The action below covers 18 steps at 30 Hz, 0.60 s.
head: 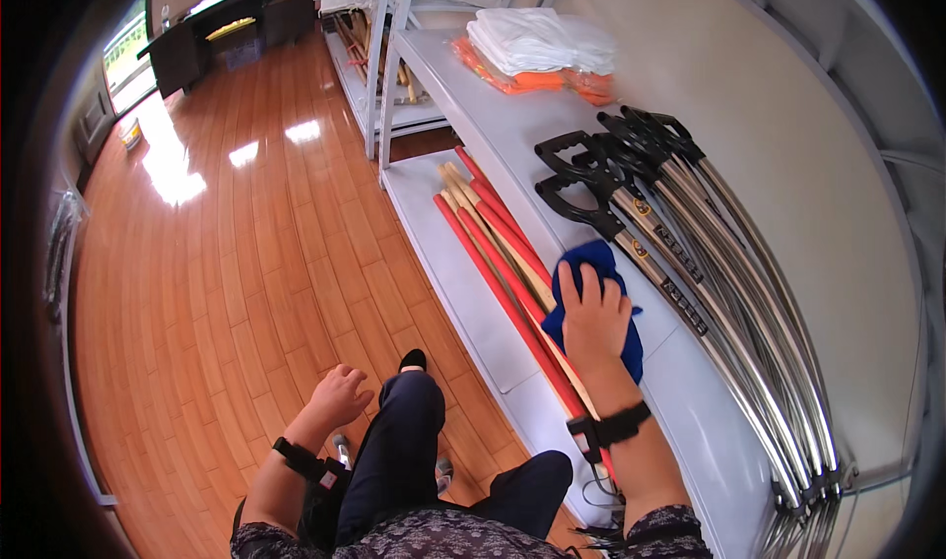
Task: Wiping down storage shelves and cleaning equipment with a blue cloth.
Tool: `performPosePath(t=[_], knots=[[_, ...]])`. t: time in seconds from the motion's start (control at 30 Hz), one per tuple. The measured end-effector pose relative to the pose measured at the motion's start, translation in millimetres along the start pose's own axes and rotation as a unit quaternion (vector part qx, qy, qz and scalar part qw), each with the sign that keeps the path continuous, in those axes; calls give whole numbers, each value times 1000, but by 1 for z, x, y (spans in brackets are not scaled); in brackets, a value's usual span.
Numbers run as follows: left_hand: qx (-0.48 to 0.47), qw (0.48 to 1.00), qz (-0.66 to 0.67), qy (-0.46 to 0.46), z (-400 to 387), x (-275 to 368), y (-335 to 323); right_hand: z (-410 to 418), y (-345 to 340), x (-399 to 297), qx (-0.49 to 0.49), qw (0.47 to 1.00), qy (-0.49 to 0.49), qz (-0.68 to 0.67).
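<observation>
My right hand lies palm down over a crumpled blue cloth, fingers spread along it. The cloth rests at the front edge of the upper metal shelf, and part of it is hidden under the hand. Just beyond the cloth lie several tools with black D-shaped handles and shiny metal shafts; their far ends are bunched at the lower right. Beside my left knee hangs my left hand, above the floor, with its fingers loosely bent and nothing in it.
Red and bare wooden poles lie on the lower shelf. Folded white fabric sits on orange packets farther along the upper shelf. A dark desk and a small bucket stand across the wood-plank floor.
</observation>
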<state>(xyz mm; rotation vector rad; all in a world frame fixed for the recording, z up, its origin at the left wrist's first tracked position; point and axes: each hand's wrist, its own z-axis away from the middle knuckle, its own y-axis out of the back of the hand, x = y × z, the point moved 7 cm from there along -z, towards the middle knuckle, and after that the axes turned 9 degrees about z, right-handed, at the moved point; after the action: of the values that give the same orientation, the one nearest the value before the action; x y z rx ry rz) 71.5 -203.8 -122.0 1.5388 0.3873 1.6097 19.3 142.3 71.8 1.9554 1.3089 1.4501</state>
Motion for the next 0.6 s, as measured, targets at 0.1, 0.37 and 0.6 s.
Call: performPosePath(t=[0.1,0.37,0.6], knots=[[-19,999,2,-38,-7,23,3,55,15,28,-28,999,-29,-1],[-36,990,-22,-131,-3,68,23,275,73,131,-35,975,-221,7],[-111,969,39,-216,-8,135,-5,402,99,192,-152,930,-332,38]])
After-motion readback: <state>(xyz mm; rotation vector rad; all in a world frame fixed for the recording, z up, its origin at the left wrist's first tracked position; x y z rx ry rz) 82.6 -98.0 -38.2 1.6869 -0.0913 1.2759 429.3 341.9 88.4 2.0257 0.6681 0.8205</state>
